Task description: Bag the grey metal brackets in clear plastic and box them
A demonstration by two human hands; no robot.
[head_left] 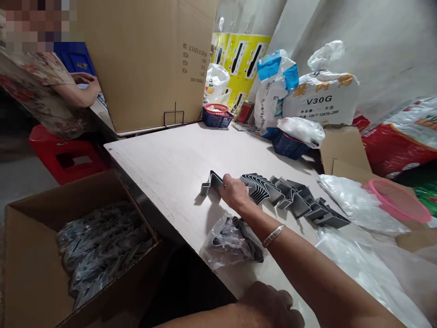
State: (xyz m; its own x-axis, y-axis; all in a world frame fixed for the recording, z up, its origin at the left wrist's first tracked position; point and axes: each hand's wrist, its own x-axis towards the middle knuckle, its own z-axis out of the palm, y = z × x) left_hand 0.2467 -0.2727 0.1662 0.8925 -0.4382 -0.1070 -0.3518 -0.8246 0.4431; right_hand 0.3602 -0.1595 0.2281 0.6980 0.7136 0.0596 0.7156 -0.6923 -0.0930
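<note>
My right hand [235, 191], with a silver bracelet at the wrist, has its fingers closed on a grey bent bracket [210, 181] at the left end of a row. To the right of that hand, several nested zigzag brackets [259, 187] stand close together, and more brackets [307, 200] lean along the table. Nearer to me lies a clear plastic bag [227, 243] with grey brackets inside. My left hand [269, 304] is low at the front edge, in shadow, its fingers curled; whatever it may hold is hidden.
An open carton [30, 255] of bagged brackets stands left of the white table [153, 159]. A tall carton [146, 59] rises at the back. Blue baskets [290, 145], clear bags [362, 200] and a pink basket [399, 200] line the right. Another person sits at far left.
</note>
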